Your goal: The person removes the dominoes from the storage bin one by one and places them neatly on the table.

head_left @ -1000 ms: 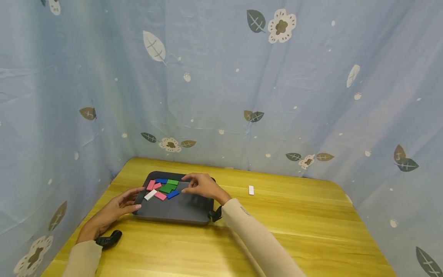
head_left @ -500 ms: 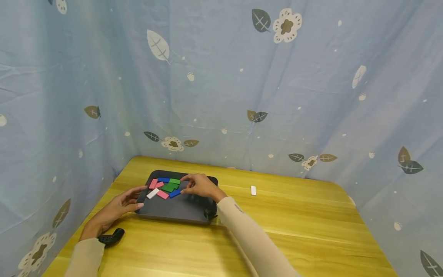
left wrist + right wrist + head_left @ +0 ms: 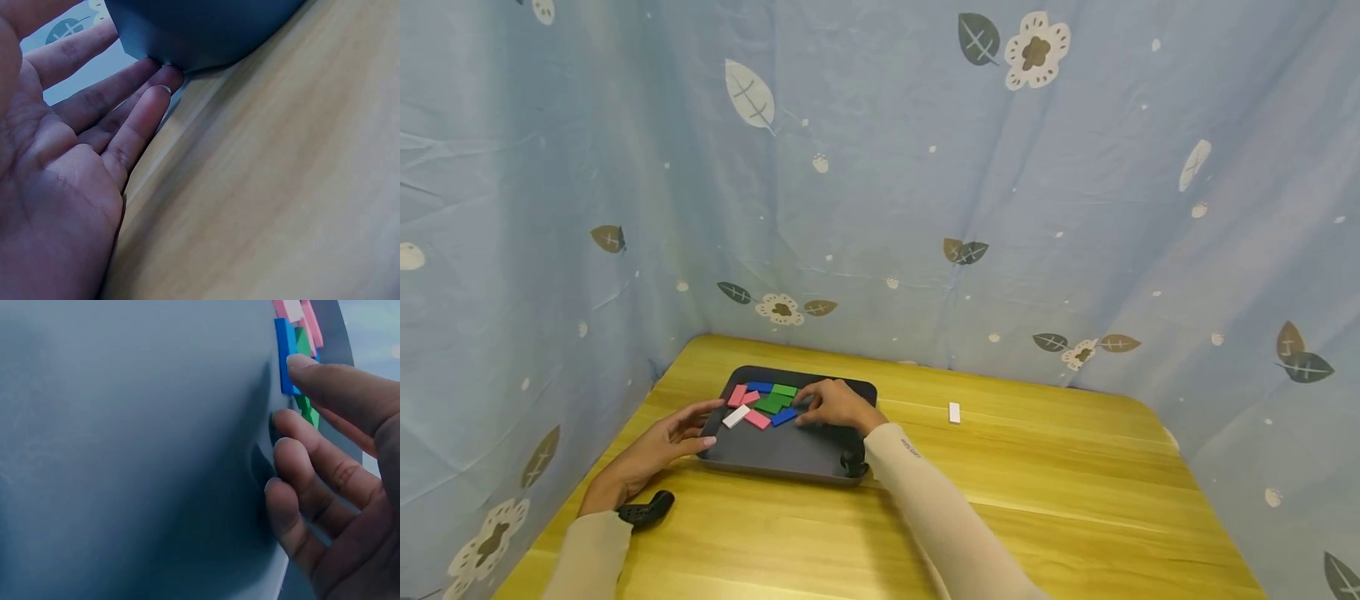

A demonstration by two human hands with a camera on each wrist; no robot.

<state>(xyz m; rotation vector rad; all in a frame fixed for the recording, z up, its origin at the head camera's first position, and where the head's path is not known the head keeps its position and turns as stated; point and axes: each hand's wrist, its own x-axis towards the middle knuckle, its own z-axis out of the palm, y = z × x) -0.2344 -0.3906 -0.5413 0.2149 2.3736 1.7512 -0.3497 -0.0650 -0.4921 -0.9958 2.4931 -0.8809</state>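
A dark grey tray (image 3: 767, 457) lies on the wooden table at the left. Flat rectangular blocks cluster in its far left part: blue blocks (image 3: 785, 417), green blocks (image 3: 771, 403), pink blocks (image 3: 757, 419) and a white block (image 3: 736, 417). My left hand (image 3: 655, 454) touches the tray's left end; in the left wrist view its fingers, nearly straight, meet the tray's outer wall (image 3: 200, 31). Over the tray is my right hand (image 3: 838, 408), beside the cluster. In the right wrist view its thumb reaches the near blue block (image 3: 285, 356), fingers loosely bent; the index finger is mostly hidden.
A lone white block (image 3: 954, 413) lies on the table (image 3: 1037, 475) to the right of the tray. Blue patterned curtains (image 3: 865, 167) surround the table at the back and sides. Black wrist devices, such as the left one (image 3: 647, 510), sit on both wrists.
My right hand has closed in on the cluster, its thumb arriving at the near blue block. The left hand stays on the tray. The head view has shifted slightly.
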